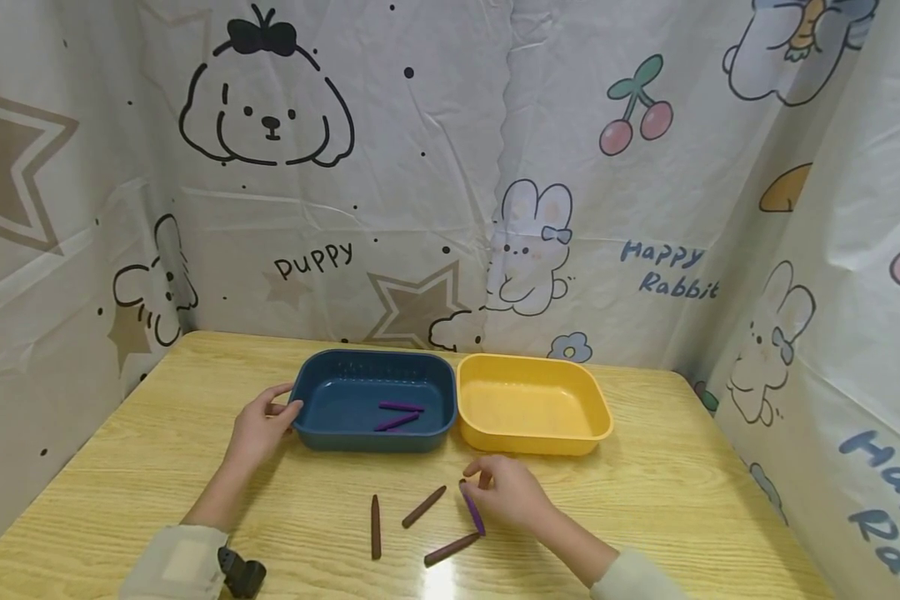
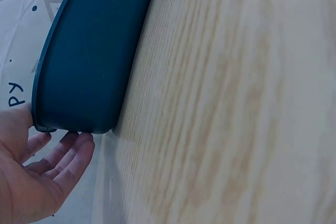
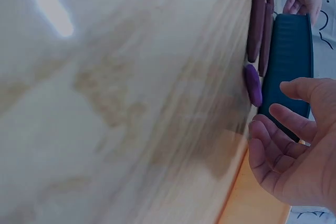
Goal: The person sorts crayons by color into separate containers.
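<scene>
My left hand [image 1: 258, 429] grips the left end of a dark blue plastic bin [image 1: 367, 442], thumb at the rim and fingers against the outer wall [image 2: 84, 66]. Two purple crayons [image 1: 399, 421] lie inside that bin. Over the table, my right hand [image 1: 506, 492] hovers beside a purple crayon [image 1: 474, 510], its fingers loosely bent with nothing between them in the right wrist view. Near that crayon lie three brown crayons: one upright in view [image 1: 376, 527], one slanted [image 1: 423, 507] and one closer to the front [image 1: 452, 550].
A yellow plastic bin [image 1: 532, 442] stands against the right side of the blue one, with nothing visible inside. Both rest on a wood-grain table [image 1: 682, 483]. A printed curtain [image 1: 420, 167] hangs behind the table and along both sides.
</scene>
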Demonstrator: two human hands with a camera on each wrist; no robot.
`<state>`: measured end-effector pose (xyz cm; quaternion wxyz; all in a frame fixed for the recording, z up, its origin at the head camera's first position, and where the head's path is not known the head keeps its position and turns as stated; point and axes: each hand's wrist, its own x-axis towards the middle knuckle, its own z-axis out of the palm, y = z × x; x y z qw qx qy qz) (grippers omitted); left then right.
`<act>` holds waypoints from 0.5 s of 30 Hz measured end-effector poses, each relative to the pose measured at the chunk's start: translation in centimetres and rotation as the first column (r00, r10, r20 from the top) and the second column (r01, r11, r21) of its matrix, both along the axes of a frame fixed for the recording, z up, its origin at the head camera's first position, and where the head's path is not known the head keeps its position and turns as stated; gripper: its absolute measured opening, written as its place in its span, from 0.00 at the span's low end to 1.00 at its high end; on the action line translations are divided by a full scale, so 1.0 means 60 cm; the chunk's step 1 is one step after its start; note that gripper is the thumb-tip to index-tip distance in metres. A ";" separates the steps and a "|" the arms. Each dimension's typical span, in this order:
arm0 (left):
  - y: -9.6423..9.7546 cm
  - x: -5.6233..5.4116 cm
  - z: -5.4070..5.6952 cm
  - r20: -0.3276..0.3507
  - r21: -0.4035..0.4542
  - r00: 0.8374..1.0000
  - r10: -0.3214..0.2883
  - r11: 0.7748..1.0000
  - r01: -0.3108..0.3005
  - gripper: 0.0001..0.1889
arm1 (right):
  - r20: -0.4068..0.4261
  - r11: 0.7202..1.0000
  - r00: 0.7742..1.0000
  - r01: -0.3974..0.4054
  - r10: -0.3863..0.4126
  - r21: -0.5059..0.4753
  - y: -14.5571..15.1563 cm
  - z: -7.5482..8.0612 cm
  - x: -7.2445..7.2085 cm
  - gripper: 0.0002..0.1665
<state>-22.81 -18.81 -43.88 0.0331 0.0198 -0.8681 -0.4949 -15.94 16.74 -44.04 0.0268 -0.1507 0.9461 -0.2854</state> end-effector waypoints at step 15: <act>-0.001 -0.001 -0.001 0.002 0.006 1.000 0.004 1.000 -0.004 0.26 | 0.005 1.000 1.000 0.013 -0.013 0.022 0.003 -0.017 0.015 0.17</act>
